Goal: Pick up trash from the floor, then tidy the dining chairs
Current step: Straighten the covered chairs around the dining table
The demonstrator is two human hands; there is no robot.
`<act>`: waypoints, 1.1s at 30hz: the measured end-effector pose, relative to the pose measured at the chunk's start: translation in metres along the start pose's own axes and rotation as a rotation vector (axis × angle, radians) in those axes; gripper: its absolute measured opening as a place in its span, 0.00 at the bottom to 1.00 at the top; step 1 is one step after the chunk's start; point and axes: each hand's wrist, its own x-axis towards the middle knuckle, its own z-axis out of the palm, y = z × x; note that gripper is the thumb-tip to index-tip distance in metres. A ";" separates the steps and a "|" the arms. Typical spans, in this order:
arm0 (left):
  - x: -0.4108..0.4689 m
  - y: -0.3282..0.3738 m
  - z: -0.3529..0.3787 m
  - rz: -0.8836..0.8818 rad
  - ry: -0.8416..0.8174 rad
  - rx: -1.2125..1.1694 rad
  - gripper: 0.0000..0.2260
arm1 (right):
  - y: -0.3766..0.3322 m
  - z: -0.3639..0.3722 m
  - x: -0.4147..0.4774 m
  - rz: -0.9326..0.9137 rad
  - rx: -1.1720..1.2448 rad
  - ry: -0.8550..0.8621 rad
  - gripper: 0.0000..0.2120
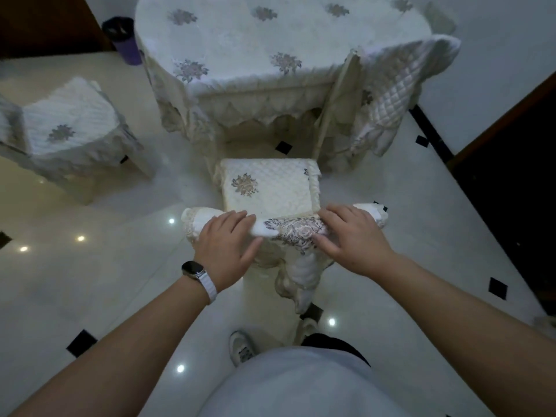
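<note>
One shoe [240, 347] at bottom centre, on the glossy tiled floor [105, 266]. We see a watch [195, 270] on the left wrist. Left hand [224, 243] and right hand [353, 239] both sit on the cloth-covered backrest top of the dining chair [267, 188], mid-frame. Fingers curve over the far side, thumbs on the near side, gripping it. Seat faces the table [270, 40], just short of its skirt. Second chair [69, 124] at left, well apart. Third chair [400, 82] against the table's right side. Purple bin [126, 43] upper left.
</note>
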 end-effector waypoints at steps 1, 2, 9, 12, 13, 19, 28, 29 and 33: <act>0.001 0.001 0.001 -0.010 -0.008 0.016 0.22 | 0.005 0.001 -0.003 -0.001 0.001 -0.001 0.25; 0.003 0.003 0.001 -0.019 -0.016 0.035 0.23 | 0.009 0.001 -0.005 -0.010 -0.004 -0.005 0.25; 0.009 0.016 0.003 -0.084 -0.085 0.136 0.26 | 0.029 0.002 0.003 -0.103 0.035 -0.088 0.23; 0.012 0.019 0.004 -0.106 -0.100 0.174 0.25 | 0.037 0.007 0.006 -0.162 0.070 -0.089 0.23; 0.013 0.020 0.005 -0.113 -0.097 0.183 0.24 | 0.040 0.009 0.007 -0.182 0.072 -0.079 0.24; 0.010 0.023 0.012 -0.146 -0.063 0.140 0.21 | 0.046 0.017 0.011 -0.228 0.066 -0.046 0.25; 0.011 0.019 0.017 -0.145 0.029 0.100 0.21 | 0.057 0.017 0.028 -0.372 -0.039 -0.052 0.22; 0.013 0.017 0.017 -0.137 0.040 0.105 0.21 | 0.058 0.017 0.030 -0.380 -0.040 -0.055 0.21; 0.023 0.014 0.019 -0.139 0.112 0.091 0.20 | 0.062 0.009 0.041 -0.376 -0.025 -0.021 0.20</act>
